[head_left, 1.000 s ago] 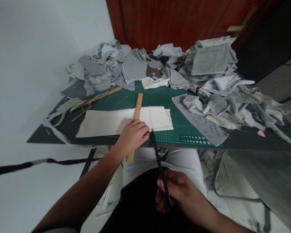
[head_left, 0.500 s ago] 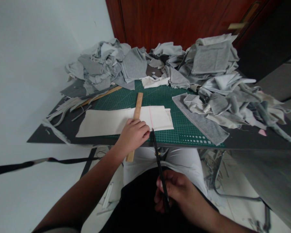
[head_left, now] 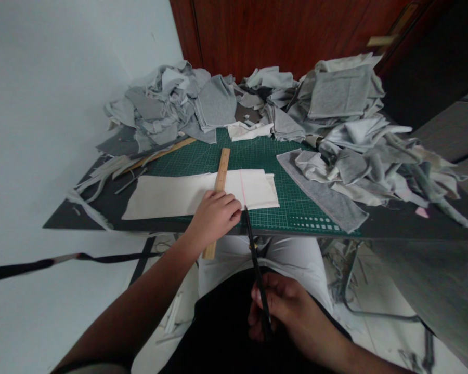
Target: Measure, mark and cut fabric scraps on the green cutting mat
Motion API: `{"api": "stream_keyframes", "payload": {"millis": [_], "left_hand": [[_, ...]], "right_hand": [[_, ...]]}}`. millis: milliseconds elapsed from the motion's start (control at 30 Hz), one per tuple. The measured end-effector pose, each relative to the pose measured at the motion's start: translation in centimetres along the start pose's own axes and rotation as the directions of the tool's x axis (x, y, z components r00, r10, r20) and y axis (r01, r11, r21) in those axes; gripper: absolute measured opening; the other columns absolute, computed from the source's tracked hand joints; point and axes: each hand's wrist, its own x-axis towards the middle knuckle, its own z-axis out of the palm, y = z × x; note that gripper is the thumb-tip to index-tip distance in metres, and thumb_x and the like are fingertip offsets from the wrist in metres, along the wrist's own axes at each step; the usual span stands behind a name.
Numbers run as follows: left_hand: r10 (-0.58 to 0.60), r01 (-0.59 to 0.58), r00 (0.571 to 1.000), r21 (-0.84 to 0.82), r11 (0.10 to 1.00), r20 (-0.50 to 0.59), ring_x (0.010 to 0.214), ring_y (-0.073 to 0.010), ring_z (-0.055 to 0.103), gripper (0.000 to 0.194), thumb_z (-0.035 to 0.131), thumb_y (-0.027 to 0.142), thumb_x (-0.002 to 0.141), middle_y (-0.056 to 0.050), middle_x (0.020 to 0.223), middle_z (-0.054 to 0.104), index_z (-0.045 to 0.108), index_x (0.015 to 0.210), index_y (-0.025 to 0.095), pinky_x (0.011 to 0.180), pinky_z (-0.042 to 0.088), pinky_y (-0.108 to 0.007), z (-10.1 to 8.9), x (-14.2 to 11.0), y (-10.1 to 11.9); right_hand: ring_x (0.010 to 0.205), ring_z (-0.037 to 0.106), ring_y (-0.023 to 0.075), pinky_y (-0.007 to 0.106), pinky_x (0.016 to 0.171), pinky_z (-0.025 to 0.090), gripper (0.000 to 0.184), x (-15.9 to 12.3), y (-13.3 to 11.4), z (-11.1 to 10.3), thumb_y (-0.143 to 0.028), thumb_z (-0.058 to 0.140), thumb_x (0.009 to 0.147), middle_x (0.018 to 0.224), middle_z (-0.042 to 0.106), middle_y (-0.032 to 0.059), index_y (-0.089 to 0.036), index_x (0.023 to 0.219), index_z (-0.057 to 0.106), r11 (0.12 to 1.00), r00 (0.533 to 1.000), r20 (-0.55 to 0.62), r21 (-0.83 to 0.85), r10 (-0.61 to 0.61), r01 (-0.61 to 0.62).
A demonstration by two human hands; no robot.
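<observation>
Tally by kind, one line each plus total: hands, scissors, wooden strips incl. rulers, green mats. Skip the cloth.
Hands: 2 (left hand, right hand)
Scissors: 1, in the right hand
Wooden strips: 2 (ruler under the left hand, long strip at the left among scraps)
Green mat: 1
Total: 6
</observation>
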Motion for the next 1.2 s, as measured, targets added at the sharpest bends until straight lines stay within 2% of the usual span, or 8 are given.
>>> {"api": "stream_keyframes", "payload": {"millis": [567, 900, 1200], "left_hand": [[0.016, -0.016, 1.0, 0.001, 1.0, -0.012, 0.089, -0.0237, 0.062, 0.011, 0.064, 0.021, 0.094, -0.002, 0.084, 0.07, 0.068, 0.083, 0.02, 0.079, 0.038, -0.039, -0.06, 0.01, 0.08], [0.015, -0.015, 1.0, -0.005, 1.0, -0.008, 0.09, -0.0234, 0.062, 0.01, 0.065, 0.021, 0.093, -0.002, 0.085, 0.07, 0.068, 0.084, 0.02, 0.08, 0.038, -0.039, 0.08, -0.02, 0.0], [0.015, -0.015, 1.0, -0.02, 1.0, -0.02, 0.09, -0.0232, 0.062, 0.01, 0.067, 0.019, 0.092, -0.001, 0.085, 0.071, 0.069, 0.083, 0.02, 0.079, 0.037, -0.039, 0.11, -0.08, -0.03]], "right_hand": [[0.057, 0.068, 0.0138, 0.021, 0.053, 0.046, 0.067, -0.04, -0.28, 0.15, -0.074, 0.08, 0.068, 0.071, 0.068, 0.0024, -0.015, 0.09, 0.057, 1.0, 1.0, -0.026, -0.02, 0.012, -0.012], [0.057, 0.068, 0.0131, 0.02, 0.052, 0.045, 0.062, -0.01, -0.09, 0.0, -0.07, 0.078, 0.073, 0.072, 0.068, 0.003, -0.014, 0.09, 0.057, 1.0, 1.0, -0.009, -0.02, -0.014, 0.014], [0.058, 0.069, 0.0139, 0.023, 0.056, 0.051, 0.064, 0.2, 0.19, 0.06, -0.072, 0.077, 0.074, 0.075, 0.071, 0.004, -0.015, 0.093, 0.056, 0.999, 0.999, 0.01, -0.02, -0.033, 0.033]]}}
